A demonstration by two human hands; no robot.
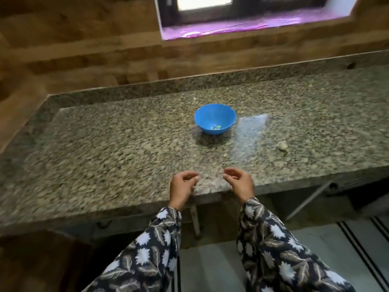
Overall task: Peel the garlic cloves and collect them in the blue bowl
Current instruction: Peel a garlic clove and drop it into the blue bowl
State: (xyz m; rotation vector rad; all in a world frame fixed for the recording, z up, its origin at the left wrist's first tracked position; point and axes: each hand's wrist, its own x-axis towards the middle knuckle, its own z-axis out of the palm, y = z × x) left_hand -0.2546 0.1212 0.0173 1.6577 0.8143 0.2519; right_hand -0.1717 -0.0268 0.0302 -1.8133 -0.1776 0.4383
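- Patterned sleeves [271,245] reach in over the granite counter [105,148], right at its near edge.
- The left hand [182,184] and the right hand [240,182] sit close together, each with thumb and forefinger pinched on the near end of a clear plastic bag [246,138].
- The bag lies flat, running away towards the bowl's right side.
- Further right lies a pale garlic piece [282,145].
- The blue bowl [214,118] stands mid-counter and holds a few small pale cloves [215,127].
- Behind it are a wooden wall [84,39] and a window [242,15].
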